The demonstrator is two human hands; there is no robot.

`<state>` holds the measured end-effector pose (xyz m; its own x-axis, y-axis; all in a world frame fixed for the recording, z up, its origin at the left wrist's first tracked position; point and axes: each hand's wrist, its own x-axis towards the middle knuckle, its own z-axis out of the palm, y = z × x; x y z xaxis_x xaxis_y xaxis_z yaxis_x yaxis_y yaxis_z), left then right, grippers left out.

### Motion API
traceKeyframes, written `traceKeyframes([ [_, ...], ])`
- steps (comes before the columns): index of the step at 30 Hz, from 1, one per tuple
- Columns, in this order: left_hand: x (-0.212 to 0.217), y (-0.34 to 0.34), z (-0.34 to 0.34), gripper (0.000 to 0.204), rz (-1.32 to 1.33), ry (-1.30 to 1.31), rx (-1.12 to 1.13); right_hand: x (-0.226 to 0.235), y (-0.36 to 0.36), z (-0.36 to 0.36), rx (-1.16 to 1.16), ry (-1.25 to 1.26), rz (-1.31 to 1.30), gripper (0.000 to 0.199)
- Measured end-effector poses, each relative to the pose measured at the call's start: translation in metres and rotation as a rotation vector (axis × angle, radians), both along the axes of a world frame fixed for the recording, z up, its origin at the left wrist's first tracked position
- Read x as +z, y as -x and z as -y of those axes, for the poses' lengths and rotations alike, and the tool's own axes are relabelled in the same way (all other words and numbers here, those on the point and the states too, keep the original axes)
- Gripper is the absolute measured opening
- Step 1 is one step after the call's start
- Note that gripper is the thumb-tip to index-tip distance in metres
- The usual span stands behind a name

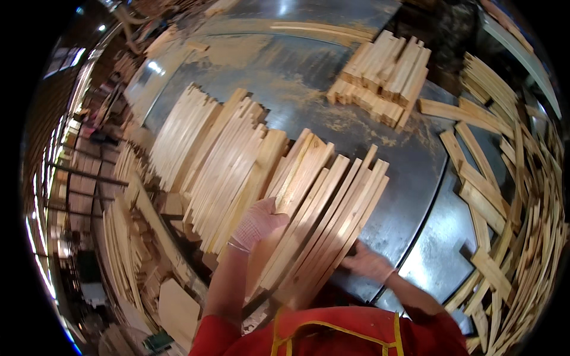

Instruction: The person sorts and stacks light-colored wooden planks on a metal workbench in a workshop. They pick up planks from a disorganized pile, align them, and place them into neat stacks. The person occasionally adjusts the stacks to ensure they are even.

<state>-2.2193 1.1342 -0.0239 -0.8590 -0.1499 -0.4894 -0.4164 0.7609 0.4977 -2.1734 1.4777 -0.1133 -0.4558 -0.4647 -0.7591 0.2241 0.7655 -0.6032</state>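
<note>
Wooden strips [341, 219] slant lengthwise from lower left to upper right.

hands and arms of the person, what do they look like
The left hand appears to wear a thin, pale glove with a knit-like texture, ending in a cuff at the wrist. The right hand seems gloved too, but blur hides detail. The forearms are bare below plain red sleeves.

Right hand [371, 264], 4:30: blurred | red garment [356, 317], six o'clock: bottom edge crops it | slat heap [528, 237], three o'clock: rim-cropped
</note>
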Motion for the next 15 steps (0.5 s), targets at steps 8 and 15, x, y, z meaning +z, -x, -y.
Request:
traceKeyframes([
  [8,-0.065,-0.071,0.091,0.069,-0.317,0.560,0.176,-0.039,-0.016,0.057,-0.603,0.443,0.356,0.092],
  [15,-0.022,-0.074,0.036,0.042,-0.215,0.443,-0.054,-0.118,-0.004,0.065,-0.695,0.361,0.406,0.056],
])
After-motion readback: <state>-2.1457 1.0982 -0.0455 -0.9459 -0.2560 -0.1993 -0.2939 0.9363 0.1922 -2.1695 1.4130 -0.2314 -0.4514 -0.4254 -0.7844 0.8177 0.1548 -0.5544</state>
